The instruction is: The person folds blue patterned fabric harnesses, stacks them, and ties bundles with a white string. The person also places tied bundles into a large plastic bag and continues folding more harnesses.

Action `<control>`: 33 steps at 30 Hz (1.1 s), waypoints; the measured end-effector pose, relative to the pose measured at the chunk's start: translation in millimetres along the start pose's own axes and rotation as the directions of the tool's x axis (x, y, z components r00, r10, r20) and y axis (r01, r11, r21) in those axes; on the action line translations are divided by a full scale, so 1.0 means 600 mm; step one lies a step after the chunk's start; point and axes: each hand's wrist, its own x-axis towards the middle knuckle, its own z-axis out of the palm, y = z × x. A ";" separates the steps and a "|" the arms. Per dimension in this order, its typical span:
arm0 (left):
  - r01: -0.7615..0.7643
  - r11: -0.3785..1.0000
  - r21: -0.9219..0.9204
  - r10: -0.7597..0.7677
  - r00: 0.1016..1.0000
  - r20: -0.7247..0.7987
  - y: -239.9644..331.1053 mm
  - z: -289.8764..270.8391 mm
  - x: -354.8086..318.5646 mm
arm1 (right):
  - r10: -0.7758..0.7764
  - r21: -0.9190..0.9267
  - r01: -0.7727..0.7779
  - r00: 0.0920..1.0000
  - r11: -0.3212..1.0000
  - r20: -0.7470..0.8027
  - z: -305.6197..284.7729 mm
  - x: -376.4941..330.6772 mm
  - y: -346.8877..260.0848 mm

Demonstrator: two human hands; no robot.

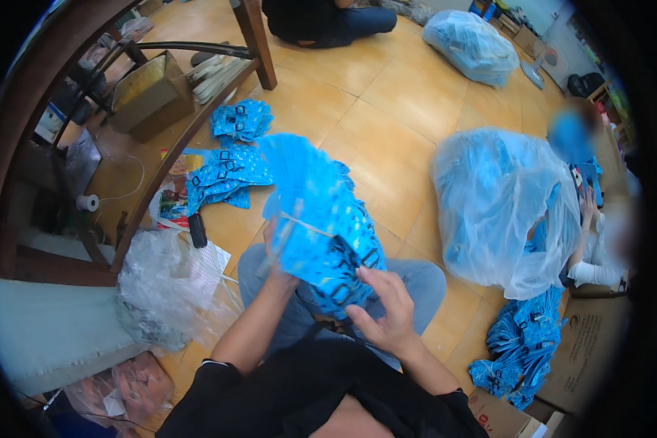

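My left hand [276, 257] grips a thick fanned stack of blue packets [317, 204] from behind, with a pale rubber band across the stack. My right hand [387, 306] holds the stack's lower edge, fingers pinching the dark-printed ends of the packets over my lap. I sit on the tiled floor with my jeans-clad knees [423, 281] under the stack.
Bundles of blue packets [230, 175] lie on the floor ahead left, and another heap [522, 350] sits at my right. A big clear bag of packets [500, 204] stands right, beside a seated person [595, 241]. Crumpled plastic [168, 288], a cardboard box [150, 95] and wooden furniture legs [259, 44] are left.
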 end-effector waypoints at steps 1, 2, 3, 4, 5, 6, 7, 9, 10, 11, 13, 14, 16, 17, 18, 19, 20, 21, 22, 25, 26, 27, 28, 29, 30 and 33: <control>0.044 0.997 0.069 -0.037 0.994 -0.108 -0.010 0.004 -0.012 | 0.119 -0.062 -0.118 0.993 0.991 0.017 0.007 -0.004 0.003; 0.006 0.991 0.132 0.003 0.998 -0.066 -0.021 0.009 -0.027 | 0.217 -0.096 -0.217 0.976 0.971 -0.010 0.015 -0.005 0.007; 0.041 0.988 0.149 -0.025 0.994 -0.110 -0.036 0.015 -0.043 | 0.303 -0.135 -0.302 0.953 0.944 -0.015 0.019 -0.006 0.011; 0.069 0.982 0.175 -0.041 0.987 -0.155 -0.053 0.022 -0.058 | 0.337 -0.122 -0.343 0.939 0.931 -0.067 0.022 -0.004 0.019; 0.049 0.984 0.172 -0.024 0.989 -0.145 -0.067 0.027 -0.071 | 0.381 -0.124 -0.386 0.922 0.914 -0.063 0.018 -0.002 0.026; 0.153 0.975 0.164 -0.123 0.977 -0.176 -0.074 0.026 -0.078 | 0.413 -0.135 -0.413 0.910 0.901 -0.028 0.013 0.000 0.033; 0.255 0.959 0.128 -0.225 0.952 -0.210 -0.082 0.026 -0.089 | 0.475 -0.155 -0.470 0.880 0.869 -0.008 0.006 0.002 0.037; 0.379 0.924 0.043 -0.363 0.908 -0.210 -0.091 0.019 -0.114 | 0.360 -0.185 -0.352 0.933 0.918 0.012 -0.008 0.003 0.040; 0.478 0.878 -0.008 -0.471 0.864 -0.180 -0.091 0.012 -0.125 | 0.323 -0.198 -0.310 0.946 0.930 0.034 -0.015 0.000 0.040; 0.549 0.831 -0.091 -0.555 0.829 -0.061 -0.087 0.004 -0.139 | 0.278 -0.210 -0.259 0.958 0.943 0.066 -0.019 -0.003 0.041; 0.692 0.690 -0.215 -0.694 0.716 0.079 -0.075 -0.013 -0.166 | 0.264 -0.231 -0.232 0.957 0.945 0.122 -0.015 -0.013 0.046; 0.738 0.656 -0.157 -0.748 0.663 -0.008 -0.068 -0.020 -0.180 | 0.269 -0.234 -0.227 0.949 0.946 0.166 -0.008 -0.018 0.052; 0.828 0.558 0.066 -0.780 0.549 -0.300 -0.033 -0.038 -0.195 | 0.330 -0.220 -0.275 0.904 0.936 0.274 0.012 -0.028 0.073; 0.870 0.469 0.155 -0.754 0.485 -0.442 -0.012 -0.045 -0.200 | 0.355 -0.197 -0.308 0.889 0.931 0.289 0.028 -0.037 0.082; 0.805 0.445 0.393 -0.642 0.593 -0.487 0.010 -0.053 -0.201 | 0.379 -0.178 -0.339 0.873 0.924 0.306 0.043 -0.048 0.089; 0.745 0.410 0.526 -0.501 0.666 -0.553 0.028 -0.058 -0.200 | 0.461 -0.195 -0.419 0.820 0.887 0.338 0.056 -0.059 0.096; 0.677 0.365 0.639 -0.334 0.736 -0.589 0.049 -0.063 -0.199 | 0.376 -0.160 -0.341 0.866 0.926 0.330 0.071 -0.071 0.099; 0.574 0.412 0.708 -0.253 0.818 -0.516 0.061 -0.065 -0.194 | 0.325 -0.181 -0.281 0.898 0.943 0.298 0.083 -0.081 0.102; 0.473 0.435 0.766 -0.167 0.879 -0.447 0.071 -0.065 -0.186 | 0.306 -0.213 -0.252 0.910 0.944 0.279 0.092 -0.089 0.105; 0.127 0.268 0.955 0.043 0.989 -0.143 0.073 -0.053 -0.161 | 0.268 -0.241 -0.208 0.930 0.948 0.250 0.106 -0.105 0.111; -0.016 0.172 0.985 0.083 0.997 0.001 0.065 -0.046 -0.151 | 0.249 -0.239 -0.191 0.938 0.952 0.240 0.107 -0.107 0.113; 0.005 0.166 0.986 0.066 0.998 -0.016 0.059 -0.040 -0.142 | 0.232 -0.241 -0.177 0.946 0.954 0.227 0.108 -0.109 0.115; 0.009 0.168 0.986 0.047 0.999 -0.017 0.052 -0.033 -0.134 | 0.228 -0.241 -0.172 0.947 0.955 0.228 0.108 -0.110 0.117; 0.013 0.172 0.985 0.029 0.999 -0.018 0.044 -0.027 -0.127 | 0.223 -0.242 -0.167 0.947 0.956 0.229 0.108 -0.111 0.119; -0.018 0.166 0.986 0.069 0.998 0.007 0.035 -0.022 -0.120 | 0.218 -0.232 -0.163 0.948 0.959 0.233 0.108 -0.112 0.121; -0.021 0.029 0.999 0.058 0.998 0.019 0.028 -0.015 -0.110 | 0.204 -0.231 -0.154 0.955 0.961 0.213 0.109 -0.117 0.123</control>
